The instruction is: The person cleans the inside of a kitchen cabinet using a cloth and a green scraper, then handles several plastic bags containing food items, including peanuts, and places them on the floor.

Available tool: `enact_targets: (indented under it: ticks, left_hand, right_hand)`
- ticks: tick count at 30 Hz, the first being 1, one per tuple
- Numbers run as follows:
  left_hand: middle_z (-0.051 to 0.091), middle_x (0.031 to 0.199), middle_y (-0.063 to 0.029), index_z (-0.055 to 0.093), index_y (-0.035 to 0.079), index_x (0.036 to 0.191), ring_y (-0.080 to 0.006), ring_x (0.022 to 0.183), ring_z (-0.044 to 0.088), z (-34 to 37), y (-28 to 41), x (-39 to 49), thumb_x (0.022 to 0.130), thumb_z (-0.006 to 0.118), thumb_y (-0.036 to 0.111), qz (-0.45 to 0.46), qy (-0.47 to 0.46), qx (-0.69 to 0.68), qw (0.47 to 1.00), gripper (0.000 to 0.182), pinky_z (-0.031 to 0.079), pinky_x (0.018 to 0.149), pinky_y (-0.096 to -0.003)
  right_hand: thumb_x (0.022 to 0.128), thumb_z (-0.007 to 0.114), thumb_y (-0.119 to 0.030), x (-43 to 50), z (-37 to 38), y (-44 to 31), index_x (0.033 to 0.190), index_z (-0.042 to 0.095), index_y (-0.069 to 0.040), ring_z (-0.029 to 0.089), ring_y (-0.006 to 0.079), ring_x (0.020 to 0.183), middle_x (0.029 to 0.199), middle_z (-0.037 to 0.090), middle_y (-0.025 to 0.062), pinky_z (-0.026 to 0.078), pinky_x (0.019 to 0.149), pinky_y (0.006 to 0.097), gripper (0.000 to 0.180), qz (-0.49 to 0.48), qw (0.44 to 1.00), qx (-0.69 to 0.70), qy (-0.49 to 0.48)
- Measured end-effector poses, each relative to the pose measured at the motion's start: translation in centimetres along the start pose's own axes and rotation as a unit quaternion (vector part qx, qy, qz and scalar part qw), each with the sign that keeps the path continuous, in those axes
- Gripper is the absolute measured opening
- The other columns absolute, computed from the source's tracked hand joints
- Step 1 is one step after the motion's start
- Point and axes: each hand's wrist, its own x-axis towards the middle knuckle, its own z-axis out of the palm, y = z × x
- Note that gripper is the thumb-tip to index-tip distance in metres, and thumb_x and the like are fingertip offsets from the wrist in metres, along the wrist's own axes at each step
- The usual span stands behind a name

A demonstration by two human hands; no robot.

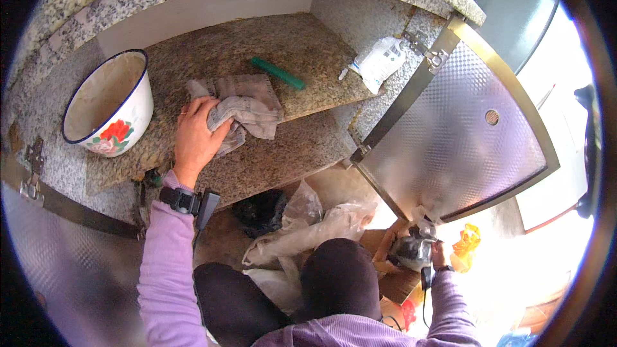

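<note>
My left hand [200, 132] grips a crumpled grey-pink cloth [253, 106] that lies on the upper granite shelf [193, 48] of a cabinet. To its left stands a white enamel basin [137, 111] with a dark blue rim and a painted red flower. A green stick or tube [278, 73] lies on the shelf beyond the cloth. Far to the right, low by the open door, my right hand [438, 253] has hold of a dark and clear plastic bag [414, 248] above a cardboard box [397, 285]. What that bag contains cannot be made out.
A metal-framed cabinet door [458, 125] stands open at the right, and another door [77, 260] at the left. A white packet [381, 62] bearing writing sits near the right hinge. Below the lower granite shelf [279, 154] are a black bag [260, 212] and whitish plastic bags [313, 231].
</note>
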Motion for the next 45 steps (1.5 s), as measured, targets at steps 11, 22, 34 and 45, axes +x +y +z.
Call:
enact_targets:
  ticks: [11, 22, 34, 45]
  left_hand:
    - [0.059, 0.123, -0.0147, 0.062, 0.0, 0.117, -0.0367, 0.115, 0.057, -0.3, 0.0, 0.1, 0.082, 0.075, 0.022, -0.001, -0.014, 0.01, 1.0, 0.043, 0.046, 0.098, -0.0429]
    - [0.059, 0.122, -0.0116, 0.063, 0.003, 0.116, -0.0375, 0.114, 0.055, -0.4, 0.2, 0.0, 0.083, 0.074, 0.026, -0.003, -0.012, 0.0, 1.0, 0.042, 0.045, 0.097, -0.0465]
    - [0.059, 0.124, -0.0125, 0.062, 0.002, 0.118, -0.0364, 0.116, 0.057, -0.5, 0.2, 0.2, 0.083, 0.074, 0.022, -0.002, -0.016, 0.016, 1.0, 0.043, 0.046, 0.098, -0.0437]
    - [0.059, 0.122, -0.0105, 0.063, 0.005, 0.116, -0.0368, 0.112, 0.056, -0.3, 0.4, 0.2, 0.083, 0.074, 0.026, -0.005, -0.001, 0.001, 1.0, 0.04, 0.045, 0.095, -0.0459]
  right_hand:
    - [0.083, 0.074, -0.017, -6.8, 5.5, -10.1, 0.102, 0.066, -0.002, 0.064, 0.0154, 0.071, 0.08, 0.068, 0.004, 0.052, 0.068, 0.035, 0.025, -0.226, 0.783, -0.569, 0.108]
    - [0.093, 0.067, -0.006, -5.3, 40.6, -20.7, 0.127, 0.06, -0.003, 0.068, 0.0158, 0.084, 0.1, 0.068, 0.0122, 0.055, 0.074, 0.027, 0.035, -0.437, 0.808, -0.364, -0.151]
    - [0.083, 0.081, -0.028, 7.9, 58.9, -23.0, 0.105, 0.068, -0.003, 0.067, 0.0149, 0.084, 0.095, 0.069, 0.006, 0.053, 0.065, 0.0277, 0.036, -0.207, 0.974, -0.082, -0.036]
    - [0.08, 0.083, -0.032, 7.8, 59.8, -23.7, 0.103, 0.07, 0.004, 0.069, 0.0195, 0.067, 0.09, 0.072, 0.0104, 0.057, 0.053, 0.033, 0.045, -0.279, 0.946, -0.151, -0.061]
